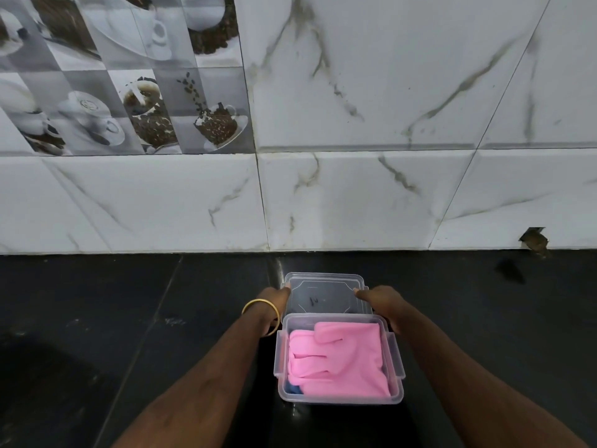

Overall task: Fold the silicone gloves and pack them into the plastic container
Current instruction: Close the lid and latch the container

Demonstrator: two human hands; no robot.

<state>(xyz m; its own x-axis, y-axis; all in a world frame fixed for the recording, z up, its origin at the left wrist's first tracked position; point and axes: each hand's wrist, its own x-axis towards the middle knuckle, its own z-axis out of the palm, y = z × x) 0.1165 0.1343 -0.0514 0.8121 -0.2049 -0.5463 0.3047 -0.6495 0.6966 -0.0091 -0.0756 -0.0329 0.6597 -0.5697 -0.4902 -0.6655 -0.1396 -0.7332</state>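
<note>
A clear plastic container point(398, 360) stands on the black counter, low in the middle. Folded pink silicone gloves point(339, 363) fill it, and a bit of something blue point(294, 388) shows under them at the front left corner. Just behind the container is its clear lid point(324, 294), held at both sides. My left hand point(278, 299) grips the lid's left edge and wears a gold bangle on the wrist. My right hand point(381, 302) grips the lid's right edge. Whether the lid rests on the counter or is lifted is unclear.
The black stone counter point(129, 318) runs left and right of the container. A white marble-tiled wall point(355, 195) rises right behind the lid. A chipped hole in the tile point(533, 239) sits at the wall's base on the right.
</note>
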